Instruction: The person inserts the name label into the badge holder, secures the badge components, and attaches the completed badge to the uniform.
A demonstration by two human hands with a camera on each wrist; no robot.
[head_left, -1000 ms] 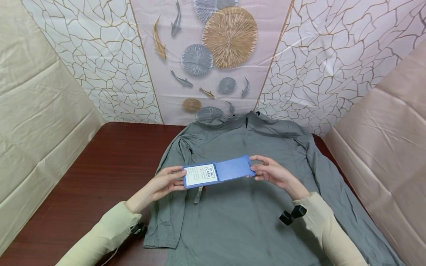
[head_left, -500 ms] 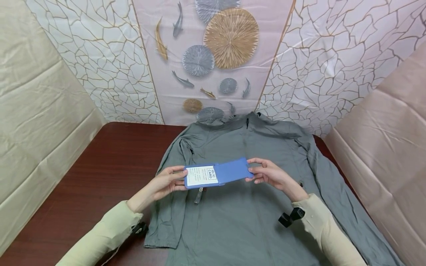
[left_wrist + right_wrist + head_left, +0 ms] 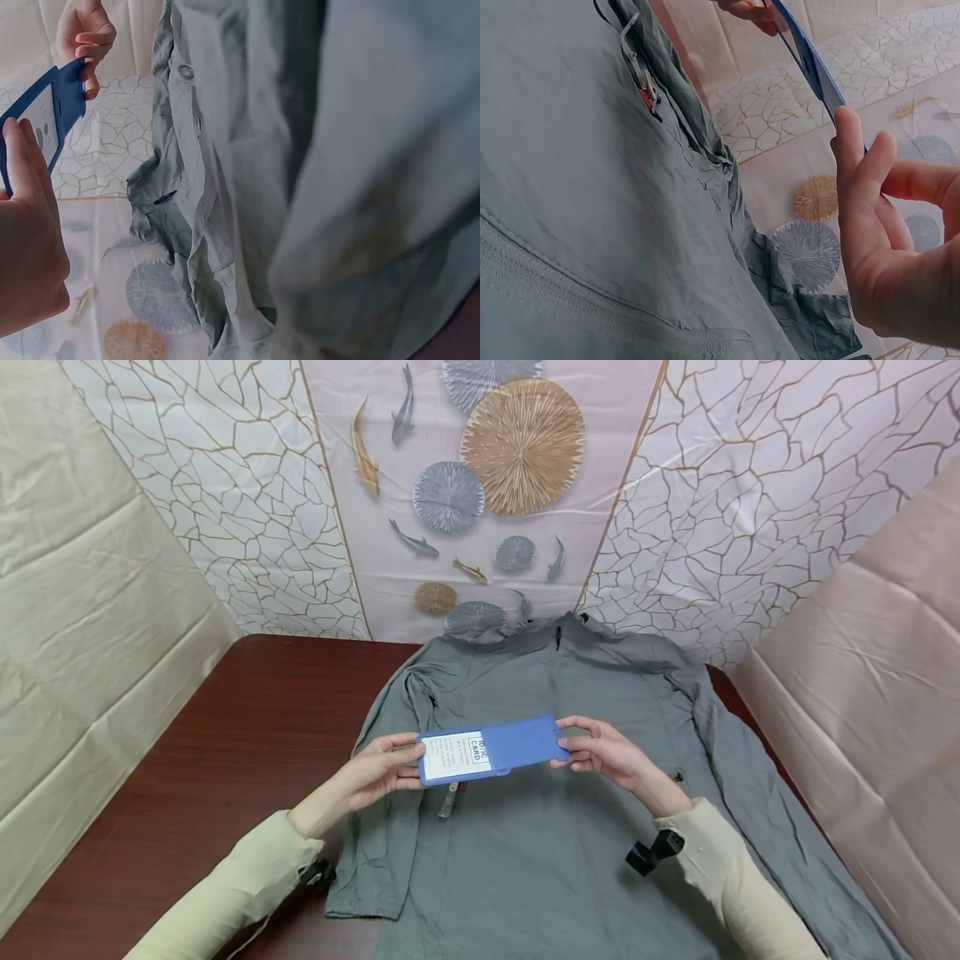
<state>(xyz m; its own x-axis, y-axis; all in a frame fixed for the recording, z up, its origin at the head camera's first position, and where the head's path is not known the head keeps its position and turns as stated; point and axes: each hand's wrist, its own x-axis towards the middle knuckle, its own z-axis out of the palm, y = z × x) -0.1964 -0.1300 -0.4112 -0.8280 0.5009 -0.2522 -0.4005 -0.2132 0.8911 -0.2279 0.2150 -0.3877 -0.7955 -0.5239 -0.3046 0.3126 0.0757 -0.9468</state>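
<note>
A blue card holder (image 3: 525,743) is held unfolded above a grey jacket (image 3: 517,860). Its left panel shows a white card (image 3: 453,755) printed "ID/IC CARD"; the right panel is plain blue. At the left end, my left hand (image 3: 378,768) pinches the holder between thumb and fingers. My right hand (image 3: 607,756) pinches the opposite end. In the left wrist view the holder (image 3: 71,90) is seen at a slant, both hands on it. From the right wrist the holder (image 3: 810,64) appears nearly edge-on.
The jacket lies spread over a dark red-brown table (image 3: 225,760), and a zipper pull (image 3: 448,800) hangs below the holder. Behind stands a patterned backdrop (image 3: 525,568). Beige padded panels (image 3: 97,610) flank both sides.
The holder's right panel has tilted a little, and my right hand has shifted slightly left and down with it. My left hand has barely moved. Both keep their grip.
</note>
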